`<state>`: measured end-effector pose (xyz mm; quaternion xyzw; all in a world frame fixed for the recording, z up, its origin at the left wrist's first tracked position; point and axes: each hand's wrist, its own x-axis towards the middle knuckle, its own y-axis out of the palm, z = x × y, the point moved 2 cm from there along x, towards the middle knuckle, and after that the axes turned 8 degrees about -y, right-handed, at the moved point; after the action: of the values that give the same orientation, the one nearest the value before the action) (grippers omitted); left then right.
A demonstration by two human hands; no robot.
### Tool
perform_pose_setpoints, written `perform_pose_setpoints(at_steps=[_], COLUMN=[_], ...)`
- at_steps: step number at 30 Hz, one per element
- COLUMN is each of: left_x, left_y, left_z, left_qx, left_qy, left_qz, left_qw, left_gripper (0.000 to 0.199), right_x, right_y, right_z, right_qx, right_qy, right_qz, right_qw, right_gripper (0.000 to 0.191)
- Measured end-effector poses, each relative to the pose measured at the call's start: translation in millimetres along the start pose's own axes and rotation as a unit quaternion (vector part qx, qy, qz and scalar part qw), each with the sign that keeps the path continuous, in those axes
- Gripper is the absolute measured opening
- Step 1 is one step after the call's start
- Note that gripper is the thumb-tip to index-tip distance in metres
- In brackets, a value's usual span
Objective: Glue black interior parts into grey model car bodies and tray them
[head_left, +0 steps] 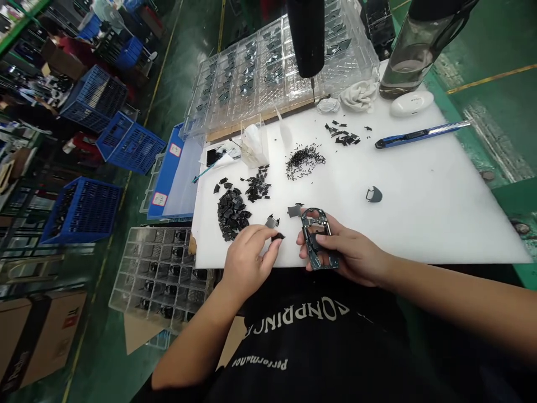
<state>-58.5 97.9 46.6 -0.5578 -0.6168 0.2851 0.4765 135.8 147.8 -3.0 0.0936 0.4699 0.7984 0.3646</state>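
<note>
My right hand (352, 252) is wrapped round a shiny dark frame-shaped part (308, 243), its thumb on a black piece inside the frame. To its left, my left hand (249, 257) pinches a small black piece (277, 237) between thumb and fingertips. Just beyond my hands on the white board (335, 207) lie two grey plates, one (295, 210) by the frame's top and one (272, 221) above my left fingertips. Piles of black pieces (232, 212) and thin black flakes (258, 184) sit farther left. A heap of tiny dark screws (304, 161) is in the middle.
A black screwdriver (306, 39) hangs over the board's far edge, before a clear compartment tray (272, 67). Right are a blue cutter (422, 134), a white oval device (411, 104), a bottle (413, 59) and a grey curved piece (375, 194). Another parts tray (157, 274) stands lower left.
</note>
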Motion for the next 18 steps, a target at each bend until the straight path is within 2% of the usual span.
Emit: perform_pose_setpoints(at_steps=[3, 7, 11, 18], left_x=[27, 52, 55, 56], left_y=[-0.7, 13.8, 24.1, 20.2], left_z=[-20, -37, -39, -35], left_qx=[-0.03, -0.02, 0.012, -0.006], left_qy=[0.059, 0.111, 0.1, 0.033], left_qz=[-0.036, -0.017, 0.004, 0.057], left_qw=[0.997, 0.993, 0.995, 0.998], left_gripper=[0.011, 0.009, 0.01, 0.006], right_x=[-1, -1, 0, -1], right_y=[-2, -3, -2, 0], right_z=[-2, -3, -3, -2], right_qx=[-0.044, -0.096, -0.124, -0.122], right_qy=[-0.001, 0.0, -0.005, 0.0], right_qz=[0.017, 0.041, 0.054, 0.048], right_qw=[0.999, 0.995, 0.991, 0.991], right_gripper=[0.044, 0.041, 0.035, 0.039])
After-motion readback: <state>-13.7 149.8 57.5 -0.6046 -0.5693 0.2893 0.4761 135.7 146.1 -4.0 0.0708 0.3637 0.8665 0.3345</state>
